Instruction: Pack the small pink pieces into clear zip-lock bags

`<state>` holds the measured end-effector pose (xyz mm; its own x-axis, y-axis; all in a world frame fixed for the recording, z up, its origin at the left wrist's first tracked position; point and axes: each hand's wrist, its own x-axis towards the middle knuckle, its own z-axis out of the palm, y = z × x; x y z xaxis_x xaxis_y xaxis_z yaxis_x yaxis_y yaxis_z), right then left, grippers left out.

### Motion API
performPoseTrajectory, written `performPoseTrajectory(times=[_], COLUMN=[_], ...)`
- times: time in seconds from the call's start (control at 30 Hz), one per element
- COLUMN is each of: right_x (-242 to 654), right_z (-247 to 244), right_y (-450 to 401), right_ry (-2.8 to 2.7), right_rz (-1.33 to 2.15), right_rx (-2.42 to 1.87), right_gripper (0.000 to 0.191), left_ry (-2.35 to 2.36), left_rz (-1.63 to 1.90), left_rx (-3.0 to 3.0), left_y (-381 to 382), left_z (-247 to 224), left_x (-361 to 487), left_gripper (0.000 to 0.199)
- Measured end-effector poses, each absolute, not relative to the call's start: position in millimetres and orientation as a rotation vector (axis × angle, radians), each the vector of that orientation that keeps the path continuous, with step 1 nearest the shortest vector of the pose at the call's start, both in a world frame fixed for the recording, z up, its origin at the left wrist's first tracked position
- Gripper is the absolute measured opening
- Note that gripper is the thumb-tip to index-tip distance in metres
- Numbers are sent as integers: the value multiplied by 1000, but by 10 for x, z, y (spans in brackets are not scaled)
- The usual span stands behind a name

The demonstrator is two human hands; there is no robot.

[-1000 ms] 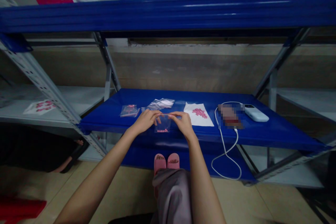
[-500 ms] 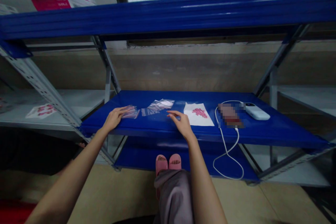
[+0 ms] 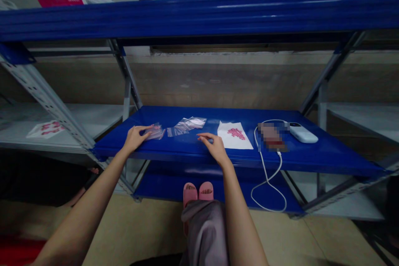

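My left hand (image 3: pixel 136 138) is at the left of the blue shelf, its fingers apart and touching the edge of a pile of clear plastic bags (image 3: pixel 156 132) with something pink in them. More clear zip bags (image 3: pixel 187 126) lie fanned out to the right of that pile. My right hand (image 3: pixel 213 145) hovers over the shelf between these bags and a white sheet (image 3: pixel 229 140); its thumb and fingertips are close together, and anything between them is too small to make out. Small pink pieces (image 3: pixel 237 134) lie in a heap on the sheet.
A blurred phone-like object (image 3: pixel 272 136) with a white cable (image 3: pixel 264 168) lies right of the sheet, beside a pale power bank (image 3: pixel 303 133). A blue beam (image 3: pixel 199 18) crosses above. Left, a grey shelf (image 3: pixel 84 116) holds a pink-patterned sheet (image 3: pixel 46 129); a person's dark-clothed leg is below.
My left hand has opened its fingers a little and shifted slightly left on the bag pile. My right hand's fingertips have come closer together. The whole view has shifted slightly.
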<state>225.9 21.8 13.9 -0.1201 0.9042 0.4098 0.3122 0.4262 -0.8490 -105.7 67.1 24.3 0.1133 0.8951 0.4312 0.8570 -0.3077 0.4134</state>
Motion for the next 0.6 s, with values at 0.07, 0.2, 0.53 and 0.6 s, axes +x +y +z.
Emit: performPoseTrajectory(times=[0.07,0.2,0.53,0.6], right_x=[2260,2260,2268,2272], right_z=[142,131,83,89], right_y=[219,230,235,231], right_ry=[-1670,-1680,-1660,-1655], right_rz=[724,708,729,739], right_rx=[-1080,-1088,-1082,-1089], right_gripper=[21,20,20,20], left_ry=[1776,1684,1628,1610], left_rz=[973,808,440,446], left_rx=[2395,2587,2842,2928], left_y=[674,705,886,815], left_z=[255,255,107,122], left_x=[-1019,-783,-312,-281], left_gripper=[39,33,21,23])
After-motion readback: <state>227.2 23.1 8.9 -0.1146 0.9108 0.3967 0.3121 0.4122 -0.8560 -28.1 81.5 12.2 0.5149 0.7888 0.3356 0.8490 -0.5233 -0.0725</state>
